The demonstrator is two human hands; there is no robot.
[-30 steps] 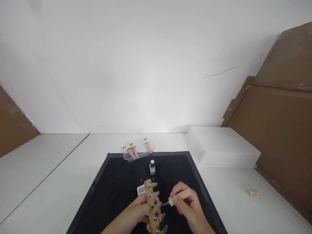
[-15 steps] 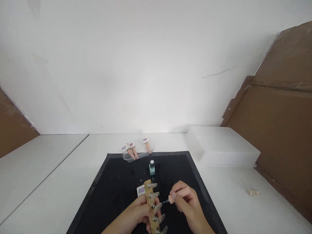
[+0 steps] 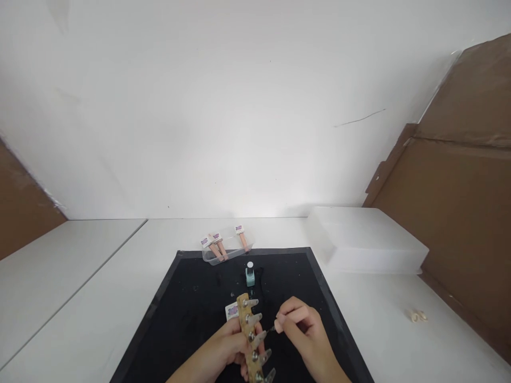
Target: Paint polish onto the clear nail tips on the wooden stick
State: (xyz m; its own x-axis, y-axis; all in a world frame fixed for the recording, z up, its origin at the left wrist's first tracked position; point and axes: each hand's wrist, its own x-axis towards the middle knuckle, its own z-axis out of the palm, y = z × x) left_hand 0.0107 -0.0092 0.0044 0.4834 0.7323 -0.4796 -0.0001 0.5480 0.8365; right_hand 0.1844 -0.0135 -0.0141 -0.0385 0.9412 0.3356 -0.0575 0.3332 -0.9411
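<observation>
A white wall [image 3: 223, 106] (a thin dark line [image 3: 360, 119] slants across its right part) meets the far edge of the tabletop [image 3: 80, 282]. Brown cardboard [image 3: 455, 181] lines the right edge, a brown panel [image 3: 24, 197] the far left corner. Light brightens the wall's middle.

Wooden strip [image 3: 250, 349] (tips [image 3: 260, 338] seemingly glossy plastic).

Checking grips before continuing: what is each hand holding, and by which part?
The left hand grips the wooden strip by the middle of its visible length. The right hand pinches the brush by its pink handle, near the bristle end.
</observation>
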